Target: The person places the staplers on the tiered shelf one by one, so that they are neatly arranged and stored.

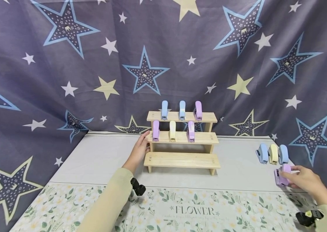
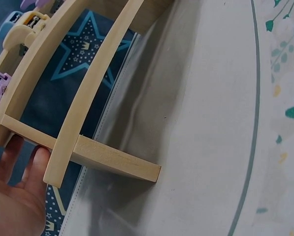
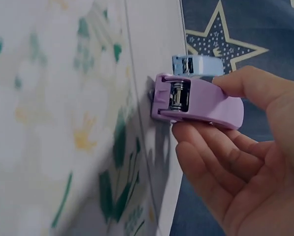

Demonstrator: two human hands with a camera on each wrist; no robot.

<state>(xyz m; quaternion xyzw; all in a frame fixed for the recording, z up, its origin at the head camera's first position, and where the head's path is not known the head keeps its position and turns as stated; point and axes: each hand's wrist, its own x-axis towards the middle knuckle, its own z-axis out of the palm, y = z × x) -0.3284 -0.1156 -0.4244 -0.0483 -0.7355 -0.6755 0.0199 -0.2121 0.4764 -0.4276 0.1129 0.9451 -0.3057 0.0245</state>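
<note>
My right hand (image 1: 304, 180) pinches a purple hole punch (image 1: 283, 175) between thumb and fingers at the right of the table; its metal spring faces the camera in the right wrist view. Just behind it stand two blue hole punches (image 1: 263, 153) and a yellow hole punch (image 1: 273, 154) in a row. My left hand (image 1: 138, 149) grips the left end of a three-tier wooden display stand (image 1: 182, 160) at its middle tier, fingers above and below the board. Three hole punches (image 1: 182, 110) line the top tier, three more the middle; the lowest tier is bare.
A starry dark curtain (image 1: 152, 42) hangs close behind the stand and along the table's sides. The white tabletop (image 1: 99, 161) gives way to a flower-print cloth (image 1: 73, 206) at the front. Wrist cameras (image 1: 138, 187) sit on both wrists.
</note>
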